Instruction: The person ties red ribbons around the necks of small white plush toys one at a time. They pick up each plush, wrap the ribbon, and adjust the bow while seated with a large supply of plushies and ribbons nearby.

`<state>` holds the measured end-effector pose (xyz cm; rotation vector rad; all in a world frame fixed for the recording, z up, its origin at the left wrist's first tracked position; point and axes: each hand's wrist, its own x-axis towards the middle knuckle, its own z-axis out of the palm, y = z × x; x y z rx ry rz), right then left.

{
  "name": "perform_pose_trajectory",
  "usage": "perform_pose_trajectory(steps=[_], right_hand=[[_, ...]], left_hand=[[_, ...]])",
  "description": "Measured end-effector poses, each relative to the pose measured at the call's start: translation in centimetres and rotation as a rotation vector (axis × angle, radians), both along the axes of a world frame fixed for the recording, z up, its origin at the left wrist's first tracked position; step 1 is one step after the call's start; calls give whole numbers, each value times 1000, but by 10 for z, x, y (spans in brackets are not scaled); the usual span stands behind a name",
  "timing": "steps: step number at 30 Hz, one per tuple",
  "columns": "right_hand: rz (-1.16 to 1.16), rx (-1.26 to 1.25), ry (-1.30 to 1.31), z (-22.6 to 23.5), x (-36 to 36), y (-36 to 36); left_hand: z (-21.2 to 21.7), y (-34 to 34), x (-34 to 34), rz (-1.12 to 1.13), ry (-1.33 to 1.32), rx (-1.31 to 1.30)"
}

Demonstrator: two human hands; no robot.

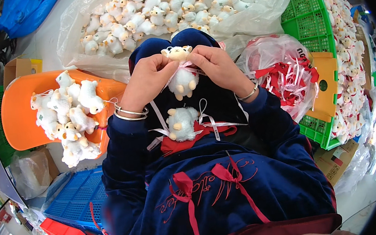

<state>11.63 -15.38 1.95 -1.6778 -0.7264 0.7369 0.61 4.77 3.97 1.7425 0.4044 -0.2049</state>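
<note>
Above my lap, a small white plush sheep faces up, its cream head between my two hands. A pale pink ribbon passes round its neck. Closed at the thumb and fingers, my left hand pinches the ribbon on one side of the neck. On the other side, my right hand pinches it the same way. A second plush sheep lies on my lap nearer my body, its head hidden. Beside and under it are red cloth pieces with white ribbons.
Several plush sheep are piled on an orange plastic chair at left. Ahead lies a big clear bag of many more. At right, a plastic bag holds red and white ribboned pieces, beside green crates. A blue crate stands lower left.
</note>
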Motion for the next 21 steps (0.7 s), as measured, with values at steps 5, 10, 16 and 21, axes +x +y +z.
perform_pose_trajectory(steps=[5,10,16,21], right_hand=[[-8,24,-25,0,-6,5],[-27,-1,-61,-1,-8,8],[-22,-34,-85,2,-9,10],[-35,-33,-51,0,-10,11]], left_hand=[[-5,1,-3,-14,-115,62],[3,7,1,-57,-111,169],[-5,14,-4,40,32,-131],[3,5,-5,19,-55,126]])
